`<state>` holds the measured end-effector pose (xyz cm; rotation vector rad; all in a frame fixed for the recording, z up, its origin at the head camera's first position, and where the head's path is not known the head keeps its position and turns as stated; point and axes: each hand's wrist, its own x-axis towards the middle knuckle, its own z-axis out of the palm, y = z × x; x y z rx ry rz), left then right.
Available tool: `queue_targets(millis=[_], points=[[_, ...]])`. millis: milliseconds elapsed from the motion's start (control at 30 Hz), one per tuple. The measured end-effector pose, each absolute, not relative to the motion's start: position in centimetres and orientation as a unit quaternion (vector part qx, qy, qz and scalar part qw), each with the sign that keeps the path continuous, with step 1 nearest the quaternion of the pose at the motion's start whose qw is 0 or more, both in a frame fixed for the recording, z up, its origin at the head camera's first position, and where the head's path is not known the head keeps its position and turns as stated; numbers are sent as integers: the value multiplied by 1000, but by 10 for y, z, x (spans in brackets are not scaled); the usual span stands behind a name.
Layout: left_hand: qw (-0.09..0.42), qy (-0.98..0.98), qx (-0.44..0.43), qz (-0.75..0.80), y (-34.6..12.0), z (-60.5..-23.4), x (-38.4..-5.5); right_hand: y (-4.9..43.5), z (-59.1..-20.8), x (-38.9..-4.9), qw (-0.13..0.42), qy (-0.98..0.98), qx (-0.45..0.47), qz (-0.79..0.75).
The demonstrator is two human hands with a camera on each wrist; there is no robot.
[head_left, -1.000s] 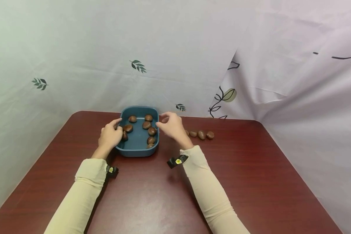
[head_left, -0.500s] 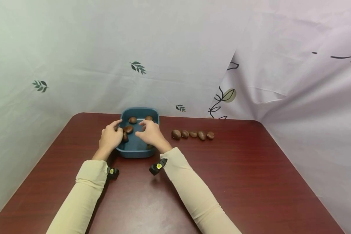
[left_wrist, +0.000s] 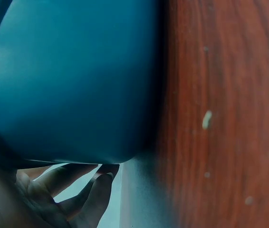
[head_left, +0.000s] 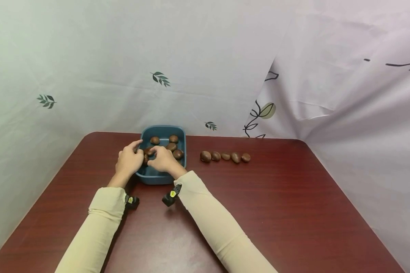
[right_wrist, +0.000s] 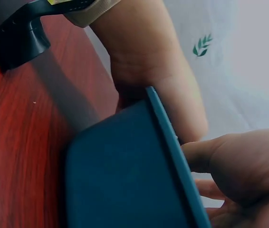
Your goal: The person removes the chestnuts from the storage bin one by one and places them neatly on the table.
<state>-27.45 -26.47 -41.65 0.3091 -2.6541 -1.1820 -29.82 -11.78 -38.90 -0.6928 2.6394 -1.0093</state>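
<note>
Inside the blue box (head_left: 160, 179) lie several brown chestnuts (head_left: 171, 147). My left hand (head_left: 128, 161) grips the box's left side, with the thumb at the rim and other fingers against the outer wall in the left wrist view. My right hand (head_left: 163, 159) reaches into the box, its thumb and forefinger apart beside a chestnut (head_left: 148, 151) near the left wall. The box wall hides the right fingertips in the right wrist view. Nothing shows held in the right hand.
To the right of the box, several chestnuts (head_left: 225, 156) lie in a row on the dark red table (head_left: 276, 204). A pale cloth (head_left: 205, 68) with leaf prints hangs behind the table's far edge.
My right hand has moved left from beside the row into the box, toward its left wall. The chestnut row now shows fully. The left hand stays on the box.
</note>
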Motion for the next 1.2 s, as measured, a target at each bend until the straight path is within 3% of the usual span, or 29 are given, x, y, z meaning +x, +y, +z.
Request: queue_targets(millis=[700, 1200], points=[[107, -902, 100, -406, -265, -416, -273, -135, -401, -305, 165, 892, -267, -326], [103, -903, 98, -407, -266, -417, -274, -125, -402, -303, 189, 842, -280, -420]])
